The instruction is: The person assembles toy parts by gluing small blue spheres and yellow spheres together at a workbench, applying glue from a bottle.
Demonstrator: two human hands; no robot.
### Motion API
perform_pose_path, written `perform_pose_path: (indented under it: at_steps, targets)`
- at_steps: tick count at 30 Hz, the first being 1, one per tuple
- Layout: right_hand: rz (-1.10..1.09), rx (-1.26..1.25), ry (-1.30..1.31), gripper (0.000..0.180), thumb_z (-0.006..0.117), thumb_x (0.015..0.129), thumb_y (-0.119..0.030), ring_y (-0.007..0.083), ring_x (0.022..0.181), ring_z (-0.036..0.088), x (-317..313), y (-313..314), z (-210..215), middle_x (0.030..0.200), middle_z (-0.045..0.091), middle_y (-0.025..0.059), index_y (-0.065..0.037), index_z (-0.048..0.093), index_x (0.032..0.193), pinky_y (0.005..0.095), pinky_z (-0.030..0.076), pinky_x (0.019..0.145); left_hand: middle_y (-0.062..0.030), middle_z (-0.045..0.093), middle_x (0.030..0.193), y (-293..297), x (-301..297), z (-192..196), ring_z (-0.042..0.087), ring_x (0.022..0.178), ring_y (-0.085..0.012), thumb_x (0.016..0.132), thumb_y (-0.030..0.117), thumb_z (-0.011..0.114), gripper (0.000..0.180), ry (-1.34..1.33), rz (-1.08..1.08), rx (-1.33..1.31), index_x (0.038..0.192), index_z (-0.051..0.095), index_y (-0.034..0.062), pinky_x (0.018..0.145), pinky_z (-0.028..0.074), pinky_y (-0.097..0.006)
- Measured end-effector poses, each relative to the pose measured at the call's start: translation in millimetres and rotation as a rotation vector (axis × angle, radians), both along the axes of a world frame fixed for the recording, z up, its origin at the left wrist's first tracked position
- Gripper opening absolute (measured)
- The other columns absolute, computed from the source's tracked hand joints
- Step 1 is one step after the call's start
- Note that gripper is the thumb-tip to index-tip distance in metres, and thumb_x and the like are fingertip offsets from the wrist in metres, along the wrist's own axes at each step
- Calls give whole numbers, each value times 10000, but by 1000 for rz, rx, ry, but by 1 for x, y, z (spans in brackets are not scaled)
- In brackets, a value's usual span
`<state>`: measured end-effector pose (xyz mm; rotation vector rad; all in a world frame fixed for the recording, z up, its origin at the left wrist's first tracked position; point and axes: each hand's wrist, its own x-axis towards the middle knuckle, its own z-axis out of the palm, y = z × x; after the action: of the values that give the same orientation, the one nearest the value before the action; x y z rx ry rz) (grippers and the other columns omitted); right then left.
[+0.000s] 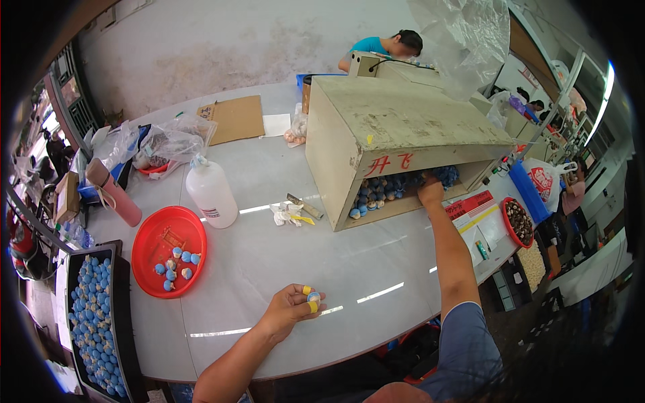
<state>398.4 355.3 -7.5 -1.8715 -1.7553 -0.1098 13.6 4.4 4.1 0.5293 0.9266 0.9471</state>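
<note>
My left hand (290,307) rests over the grey table near its front edge. It pinches a small blue ball-shaped piece (314,296) between fingers that wear yellow finger guards. My right hand (430,190) reaches far forward into the open front of a large beige box (390,127). It lies among the blue pieces (376,191) heaped inside the box. Whether it grips one is hidden. A red bowl (153,254) with several blue pieces sits to the left of my left hand.
A black tray (124,322) full of blue pieces lies at the left edge. A white bottle (211,191), a pink tube (115,191), plastic bags and cardboard stand behind. Another red bowl (508,228) sits right. A person in a teal shirt (376,47) sits beyond the box.
</note>
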Motion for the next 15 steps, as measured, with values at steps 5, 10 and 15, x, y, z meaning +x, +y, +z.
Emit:
perform_pose_path:
  at_steps: [5,10,15]
  targets:
    - [139,163,500,300,552,817,52,285,803,681,-4,-59,-35,960,670,158,0,607,1106,361,541,730,-184,617,1207,3,4,1,661,1034,-257,901,5,630,282,43,114,-1,1137,476,12,858,557,-317]
    - [859,-553,981,194,561,895,41,115,777,625,-133,-217,27,928,614,65,14,579,1086,256,508,686,-168,609,1209,-6,2,-3,654,1028,-236,903,35,651,313,62,216,11,1144,454,7,867,547,-312]
    - [1282,-796,877,147,568,906,24,106,807,622,-184,-263,54,925,619,54,21,571,1053,251,505,702,-123,614,1129,1,12,-10,637,1008,-212,912,29,634,305,-5,269,104,1161,458,29,885,547,-307]
